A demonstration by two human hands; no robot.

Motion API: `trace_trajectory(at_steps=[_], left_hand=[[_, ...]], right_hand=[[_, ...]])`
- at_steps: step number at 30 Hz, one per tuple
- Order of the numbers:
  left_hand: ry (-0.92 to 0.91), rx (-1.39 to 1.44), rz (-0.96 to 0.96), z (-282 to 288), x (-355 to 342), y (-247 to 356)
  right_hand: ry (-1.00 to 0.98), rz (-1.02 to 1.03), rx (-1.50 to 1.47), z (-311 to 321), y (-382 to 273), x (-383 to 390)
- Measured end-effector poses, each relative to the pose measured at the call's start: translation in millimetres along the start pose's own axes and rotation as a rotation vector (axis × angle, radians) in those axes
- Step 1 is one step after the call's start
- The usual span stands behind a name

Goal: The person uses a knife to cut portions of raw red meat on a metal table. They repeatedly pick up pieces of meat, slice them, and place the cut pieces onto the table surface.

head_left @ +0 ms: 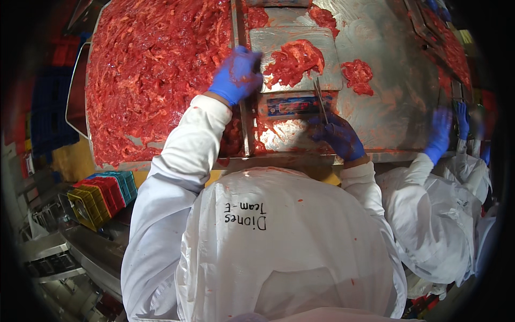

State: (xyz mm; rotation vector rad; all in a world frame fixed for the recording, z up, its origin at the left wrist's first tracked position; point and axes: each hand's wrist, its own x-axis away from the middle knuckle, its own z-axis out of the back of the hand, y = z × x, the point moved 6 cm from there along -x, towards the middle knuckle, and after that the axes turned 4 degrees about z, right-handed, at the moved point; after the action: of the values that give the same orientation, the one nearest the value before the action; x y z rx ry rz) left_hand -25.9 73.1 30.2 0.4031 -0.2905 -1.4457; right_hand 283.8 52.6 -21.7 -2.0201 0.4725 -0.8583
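My left hand (pixel 236 76), in a blue glove, is over the metal divider beside the weighing scale. Its thumb and fingers look apart, and I see nothing held in them. In my gloved right hand (pixel 340 138) is a pair of scissors (pixel 321 101), its two narrow blades pointing up toward the scale pan. A clump of raw red meat (pixel 295 63) lies on the steel pan (pixel 268 40), just right of my left hand. Below the pan is the scale's blue-edged display (pixel 292 106). A smaller meat piece (pixel 357 76) lies right of the scale.
A large heap of raw meat (pixel 155 75) fills the tray at left. Another meat piece (pixel 324 19) rests beyond the pan. The steel table (pixel 394 91) stretches right, where a co-worker's gloved hand (pixel 440 133) hovers. Coloured crates (pixel 106 194) stand at lower left.
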Motion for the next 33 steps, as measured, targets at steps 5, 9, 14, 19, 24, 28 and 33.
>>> trace_trajectory(at_steps=[5,9,14,19,24,28,33], left_hand=[[-0.208,0.527,0.437,-12.8,48.5,-109.7],[-0.248,0.644,0.775,-21.0,69.8,-133.7],[0.260,0.325,0.087,-2.8,-12.0,-19.8],[-0.418,0.997,-0.192,-42.2,-25.5,73.0],[-0.018,0.405,0.091,4.4,3.7,14.8],[0.018,0.147,0.011,-14.1,25.6,18.3],[0.027,0.242,0.047,-17.2,32.1,2.3]], right_hand=[[0.081,0.032,0.157,14.9,-12.1,18.0],[0.275,0.090,0.446,67.8,-2.9,14.5],[-0.023,0.036,0.071,13.8,-51.3,-39.4],[-0.083,0.327,0.128,-25.8,-59.0,-113.0],[-0.011,0.263,0.261,-43.6,-43.9,-75.1],[-0.147,-0.002,0.583,-29.4,6.8,-73.0],[-0.200,-0.096,0.145,-21.8,14.4,-40.0]])
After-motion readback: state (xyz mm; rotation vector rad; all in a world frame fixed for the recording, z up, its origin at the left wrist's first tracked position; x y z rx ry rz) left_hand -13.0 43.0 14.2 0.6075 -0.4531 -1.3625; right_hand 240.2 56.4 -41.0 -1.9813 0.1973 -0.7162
